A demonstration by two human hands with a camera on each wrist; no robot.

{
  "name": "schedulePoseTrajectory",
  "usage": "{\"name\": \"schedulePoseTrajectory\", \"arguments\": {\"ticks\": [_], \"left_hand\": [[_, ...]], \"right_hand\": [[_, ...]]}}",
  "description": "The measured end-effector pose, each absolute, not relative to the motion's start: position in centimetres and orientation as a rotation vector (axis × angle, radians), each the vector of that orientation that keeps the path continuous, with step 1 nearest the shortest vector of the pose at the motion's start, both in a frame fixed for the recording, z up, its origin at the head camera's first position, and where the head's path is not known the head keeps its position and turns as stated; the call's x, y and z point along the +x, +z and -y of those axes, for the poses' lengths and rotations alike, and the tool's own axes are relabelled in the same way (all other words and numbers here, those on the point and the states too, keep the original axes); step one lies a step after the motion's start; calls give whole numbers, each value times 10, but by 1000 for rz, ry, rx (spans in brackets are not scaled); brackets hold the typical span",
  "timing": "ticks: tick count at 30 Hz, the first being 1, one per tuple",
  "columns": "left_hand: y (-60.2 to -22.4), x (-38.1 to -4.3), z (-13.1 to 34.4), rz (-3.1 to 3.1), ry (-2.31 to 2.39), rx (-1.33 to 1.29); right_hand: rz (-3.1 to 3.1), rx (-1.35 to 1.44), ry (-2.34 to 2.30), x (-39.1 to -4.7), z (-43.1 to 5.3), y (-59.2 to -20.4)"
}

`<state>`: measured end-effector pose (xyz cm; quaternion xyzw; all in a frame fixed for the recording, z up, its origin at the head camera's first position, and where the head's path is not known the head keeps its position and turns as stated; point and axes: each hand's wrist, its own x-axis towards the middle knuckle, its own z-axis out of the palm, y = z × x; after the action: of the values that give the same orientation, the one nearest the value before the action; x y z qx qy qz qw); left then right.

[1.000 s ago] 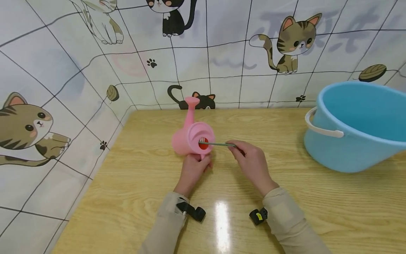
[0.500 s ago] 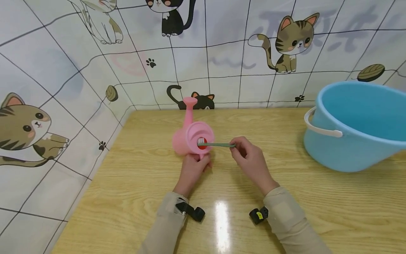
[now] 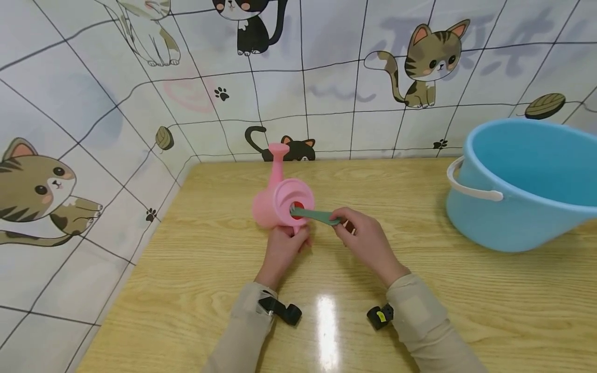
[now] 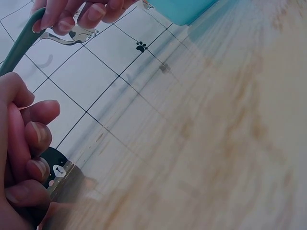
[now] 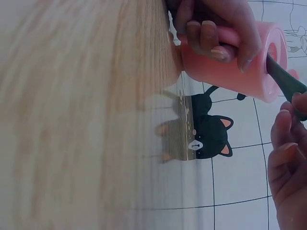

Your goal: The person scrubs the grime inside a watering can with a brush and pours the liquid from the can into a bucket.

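A pink watering can [image 3: 266,208] stands on the wooden table with its spout toward the back wall. My left hand [image 3: 283,251] grips its handle, fingers curled round it in the right wrist view. Between thumb and fingers my right hand [image 3: 370,241] pinches the end of a green toothbrush [image 3: 318,215]. The brush head is in the can's round top opening, with a little of the bristles showing there and the rest hidden. Something red [image 3: 299,208] shows inside that opening. In the left wrist view the toothbrush handle [image 4: 20,45] slants down from my right fingertips.
A large light-blue bucket [image 3: 508,223] with a white handle [image 3: 475,192] stands on the table [image 3: 224,280] at the right. Behind and to the left hangs a white grid-patterned sheet [image 3: 331,93] printed with cartoon cats.
The toothbrush came slightly out, showing its white bristles, then went back in. It has turned, so its broad side shows and its held end slants down. The left hand and watering can stay put.
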<state>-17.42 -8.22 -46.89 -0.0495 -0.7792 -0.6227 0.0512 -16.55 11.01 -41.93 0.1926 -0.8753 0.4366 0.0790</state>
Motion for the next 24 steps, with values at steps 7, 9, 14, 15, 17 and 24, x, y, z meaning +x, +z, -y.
{"name": "schedulePoseTrajectory", "arguments": {"ticks": [7,9,14,15,17,24], "left_hand": [[-468,-175,83,2379,-1880,-178],[-469,-175,84,2377,-1887,-180],[-470,-174,84,2391,-1874,-178],[-470,-174,85,2397,-1867,-175],[-471,-172,85,2413,-1837,-159],[-471,-173,84,2427,-1816,-151]], "right_hand": [[2651,627,1325,-167,-109,-416],[2653,637,1317,-166,-109,-415],[2641,614,1259,-165,-108,-413],[2631,590,1260,-164,-108,-413],[2597,529,1284,-163,-110,-412],[2507,428,1323,-164,-116,-412]]}}
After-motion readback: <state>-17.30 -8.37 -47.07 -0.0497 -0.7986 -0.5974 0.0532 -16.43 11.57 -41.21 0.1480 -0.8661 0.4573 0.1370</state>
